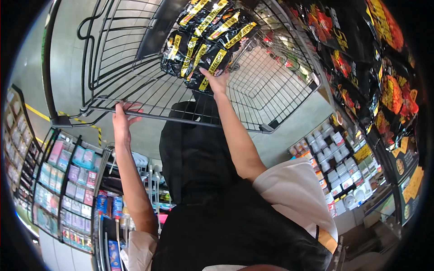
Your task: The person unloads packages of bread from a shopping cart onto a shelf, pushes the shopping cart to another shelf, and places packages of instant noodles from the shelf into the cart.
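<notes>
My left hand [124,117] is at the near rim of a black wire shopping cart [181,116], its fingers curled around the bar. Inside the cart stand several black packets with yellow label strips [199,38], packed close together in rows. My right hand [217,82] reaches over the rim to the nearest black packet [205,67]. The thumb lies on its face and the fingers are at its right edge, partly hidden. What the packets contain cannot be made out.
Hanging black packets with red and yellow pictures [348,67] line the right side. A rack of small packaged goods [68,189] stands at lower left, and another shelf of goods [334,162] at right. Yellow tape [38,112] marks the grey floor.
</notes>
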Motion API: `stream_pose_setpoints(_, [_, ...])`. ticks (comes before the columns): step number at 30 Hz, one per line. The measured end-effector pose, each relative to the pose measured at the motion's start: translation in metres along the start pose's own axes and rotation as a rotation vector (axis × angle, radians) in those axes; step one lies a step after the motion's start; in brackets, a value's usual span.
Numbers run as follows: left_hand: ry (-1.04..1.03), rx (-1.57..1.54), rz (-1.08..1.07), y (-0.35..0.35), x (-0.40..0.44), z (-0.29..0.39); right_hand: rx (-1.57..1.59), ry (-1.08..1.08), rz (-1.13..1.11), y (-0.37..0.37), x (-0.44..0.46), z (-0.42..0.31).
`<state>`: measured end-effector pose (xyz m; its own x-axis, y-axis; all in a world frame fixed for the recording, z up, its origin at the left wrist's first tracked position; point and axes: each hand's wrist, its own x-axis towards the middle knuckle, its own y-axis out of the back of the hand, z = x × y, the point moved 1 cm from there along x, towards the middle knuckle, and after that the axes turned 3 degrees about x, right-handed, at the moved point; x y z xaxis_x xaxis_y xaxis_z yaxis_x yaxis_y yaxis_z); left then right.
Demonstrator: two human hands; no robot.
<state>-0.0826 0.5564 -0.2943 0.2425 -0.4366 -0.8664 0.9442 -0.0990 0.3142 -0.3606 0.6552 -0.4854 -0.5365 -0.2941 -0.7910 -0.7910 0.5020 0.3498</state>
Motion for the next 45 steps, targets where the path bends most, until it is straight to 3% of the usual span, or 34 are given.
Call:
stream_pose_setpoints(7, [0.012, -0.009, 0.005, 0.001, 0.0, -0.002, 0.016, 0.022, 0.019, -0.01, 0.028, 0.039])
stream_pose_setpoints(11, [0.005, -0.016, 0.002, 0.001, 0.0, -0.002, 0.058, -0.022, -0.116, -0.002, 0.056, 0.056])
stream_pose_setpoints(15, [-0.005, -0.022, 0.007, 0.001, 0.0, -0.002, 0.021, -0.098, -0.228, 0.01, 0.046, 0.027])
stream_pose_setpoints(16, [-0.002, -0.032, 0.009, 0.0, 0.0, -0.002, -0.102, -0.132, -0.282, 0.013, 0.057, 0.036])
stream_pose_setpoints(17, [0.002, -0.033, 0.014, 0.0, -0.001, -0.002, -0.112, -0.126, -0.283, 0.022, 0.071, 0.042])
stream_pose_setpoints(19, [0.006, -0.047, 0.022, 0.001, 0.001, -0.001, -0.11, 0.093, -0.41, 0.038, 0.084, 0.024])
stream_pose_setpoints(20, [0.004, -0.052, 0.025, 0.001, 0.001, -0.001, -0.209, 0.07, -0.293, 0.046, 0.098, 0.015])
stream_pose_setpoints(22, [0.019, -0.051, 0.015, 0.0, -0.001, 0.0, -0.308, 0.4, 0.129, 0.055, 0.079, -0.044])
stream_pose_setpoints(24, [0.03, -0.055, 0.013, 0.002, 0.001, -0.003, -0.426, 0.458, 0.218, 0.053, 0.074, -0.101])
stream_pose_setpoints(27, [0.043, -0.055, 0.013, 0.002, 0.002, -0.003, -0.687, 0.21, 0.024, 0.033, 0.134, -0.123])
stream_pose_setpoints(31, [0.028, -0.046, 0.029, 0.002, -0.001, -0.002, -0.862, 0.063, -0.067, 0.014, 0.141, -0.143])
stream_pose_setpoints(35, [0.006, -0.06, 0.016, 0.002, 0.002, -0.007, -0.732, 0.193, -0.103, 0.025, 0.176, -0.108])
stream_pose_setpoints(37, [-0.008, -0.041, -0.008, 0.003, 0.001, -0.005, -0.9, 0.522, -0.025, 0.028, 0.184, -0.104])
stream_pose_setpoints(39, [-0.012, -0.066, 0.011, 0.001, 0.001, -0.005, -0.865, 0.657, -0.051, 0.032, 0.187, -0.103])
stream_pose_setpoints(41, [0.014, -0.09, 0.017, 0.001, 0.002, -0.006, -0.628, 0.51, -0.268, 0.039, 0.158, -0.124])
stream_pose_setpoints(45, [-0.005, -0.097, -0.001, 0.003, 0.003, -0.009, -0.506, 0.454, -0.398, 0.053, 0.148, -0.146])
